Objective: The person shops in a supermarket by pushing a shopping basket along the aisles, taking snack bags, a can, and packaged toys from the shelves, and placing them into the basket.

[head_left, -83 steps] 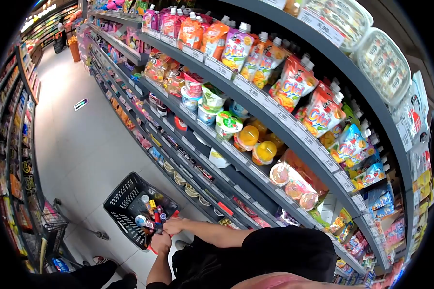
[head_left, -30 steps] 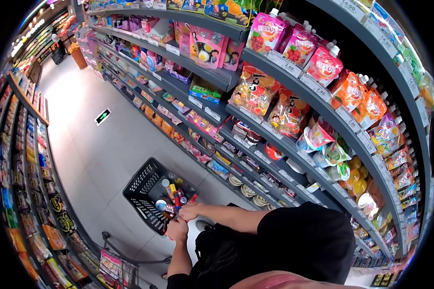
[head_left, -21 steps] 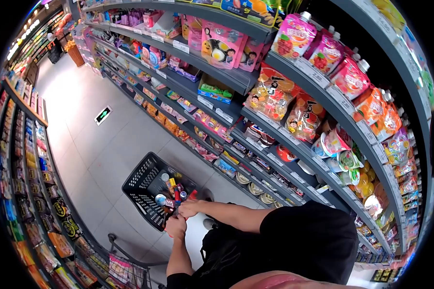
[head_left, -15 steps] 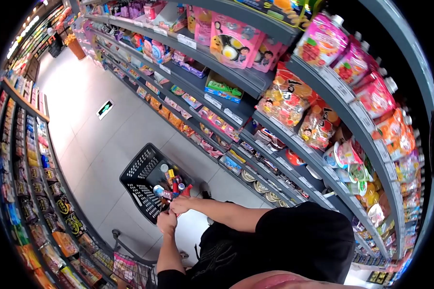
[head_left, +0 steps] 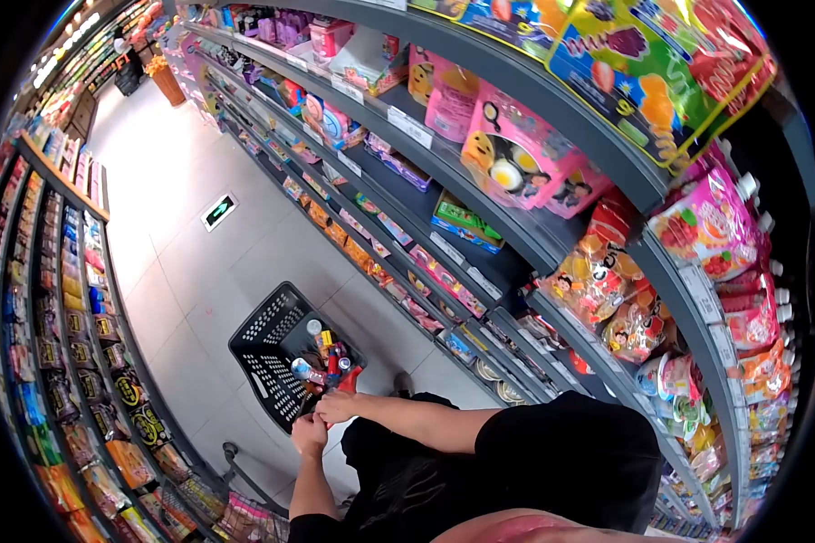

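A black, perforated shopping basket is on the tiled floor in front of me. Inside it lie a bottle with a pale cap, a jar with a light lid and several small red, yellow and blue packages. Close together at the basket's near end, my left hand and my right hand have their fingers curled, apparently around the basket's handle, which they mostly hide. Just beyond my right hand, a red part shows at the basket's corner.
On my right rises a shelf with pink pouches, bagged snacks and jelly drinks. Another stocked shelf lines the left. A floor sign and a person in dark clothes are farther along the aisle, and a wire cart stands near my left arm.
My view has shifted along the aisle; the right-hand goods and the floor sign appear farther right. Both hands keep their closed grip, and the basket stays ahead of me.
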{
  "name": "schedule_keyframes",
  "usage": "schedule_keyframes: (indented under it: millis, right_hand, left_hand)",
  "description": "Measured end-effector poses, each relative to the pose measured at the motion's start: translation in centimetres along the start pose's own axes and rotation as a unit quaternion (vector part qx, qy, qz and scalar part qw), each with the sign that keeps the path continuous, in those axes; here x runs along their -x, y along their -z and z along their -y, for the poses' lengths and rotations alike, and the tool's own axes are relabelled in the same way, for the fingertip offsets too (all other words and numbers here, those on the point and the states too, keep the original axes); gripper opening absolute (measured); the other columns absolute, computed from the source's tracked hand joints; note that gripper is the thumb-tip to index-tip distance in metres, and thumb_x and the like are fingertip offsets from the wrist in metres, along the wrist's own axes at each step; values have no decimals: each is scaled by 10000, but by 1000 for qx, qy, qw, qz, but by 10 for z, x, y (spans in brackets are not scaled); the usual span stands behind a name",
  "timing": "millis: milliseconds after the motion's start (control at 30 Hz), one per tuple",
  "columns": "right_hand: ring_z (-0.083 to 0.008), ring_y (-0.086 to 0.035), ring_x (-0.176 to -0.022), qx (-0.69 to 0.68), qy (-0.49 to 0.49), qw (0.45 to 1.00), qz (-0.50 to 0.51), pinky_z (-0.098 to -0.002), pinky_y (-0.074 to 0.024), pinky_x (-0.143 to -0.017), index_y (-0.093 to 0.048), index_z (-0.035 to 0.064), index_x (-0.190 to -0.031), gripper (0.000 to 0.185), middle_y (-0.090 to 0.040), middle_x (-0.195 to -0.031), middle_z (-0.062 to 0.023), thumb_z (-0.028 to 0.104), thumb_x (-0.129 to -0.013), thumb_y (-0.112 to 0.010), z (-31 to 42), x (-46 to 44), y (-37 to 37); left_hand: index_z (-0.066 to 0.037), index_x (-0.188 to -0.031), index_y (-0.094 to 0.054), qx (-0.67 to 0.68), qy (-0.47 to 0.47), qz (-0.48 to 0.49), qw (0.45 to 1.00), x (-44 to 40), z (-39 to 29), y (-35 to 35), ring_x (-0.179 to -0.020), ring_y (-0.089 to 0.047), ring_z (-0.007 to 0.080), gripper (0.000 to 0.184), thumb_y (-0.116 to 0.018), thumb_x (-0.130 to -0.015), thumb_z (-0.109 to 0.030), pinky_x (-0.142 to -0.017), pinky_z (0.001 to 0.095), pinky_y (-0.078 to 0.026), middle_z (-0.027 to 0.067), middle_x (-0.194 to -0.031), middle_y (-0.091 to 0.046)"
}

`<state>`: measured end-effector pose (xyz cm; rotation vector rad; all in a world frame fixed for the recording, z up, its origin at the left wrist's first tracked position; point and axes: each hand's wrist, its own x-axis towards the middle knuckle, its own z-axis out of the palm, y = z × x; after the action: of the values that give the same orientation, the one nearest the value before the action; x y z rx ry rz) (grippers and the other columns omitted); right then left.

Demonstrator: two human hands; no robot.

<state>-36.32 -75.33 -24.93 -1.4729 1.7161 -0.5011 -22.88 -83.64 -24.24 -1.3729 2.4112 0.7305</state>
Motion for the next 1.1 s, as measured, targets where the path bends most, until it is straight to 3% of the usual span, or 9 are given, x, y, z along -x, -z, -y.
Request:
schedule_keyframes:
  millis: [633,800,900,967,1033,1100]
  right_hand:
    - [-386,-674,-895,-13,-10,1000,-21,-506,-510,-794,-707,49,-927,293,-706,-933,-200,252,-885,-501,-13,-132,101]
    - [-378,-673,-872,-4,-39,993,-114,-515,-506,-769,-686,62,-913,270,-693,-873,-195,268,-878,-515,-29,-173,112]
    - [-374,-670,-837,19,-47,978,-201,-492,-515,-736,-632,54,-990,237,-675,-850,-195,233,-915,-496,-29,-184,123]
    - [-339,-647,-902,-150,-67,970,-182,-458,-493,-791,-630,71,-1037,235,-667,-953,-173,228,-939,-486,-48,-184,128]
    - [-322,-627,-942,-134,82,962,-221,-430,-475,-834,-593,16,-1013,196,-630,-947,-177,172,-949,-492,-58,-180,131]
    - [-321,-621,-947,-66,105,948,-292,-416,-472,-872,-611,19,-1032,214,-636,-964,-175,173,-955,-484,-62,-164,130]
  left_hand:
    - [-113,-990,-774,-7,-31,-19,999,-146,-17,91,-911,-691,384,395,-536,-851,-395,-859,451,-540,224,-918,-713]
    - [-96,-973,-775,1,-52,-18,998,-191,-25,116,-919,-689,392,436,-519,-869,-434,-863,449,-536,227,-928,-713]
    - [-25,-968,-759,-20,-38,30,999,-215,-31,132,-978,-673,404,568,-512,-884,-529,-910,452,-508,241,-969,-710]
    - [14,-973,-744,-43,-25,42,998,-237,-27,130,-1000,-662,418,680,-498,-881,-614,-924,461,-492,248,-971,-707]
    - [28,-978,-737,-37,-19,69,997,-228,-45,153,-982,-667,421,722,-495,-874,-644,-896,475,-490,255,-928,-708]
    - [27,-955,-739,-51,-48,21,997,-230,-44,154,-933,-672,441,648,-507,-889,-574,-847,493,-514,260,-886,-705]
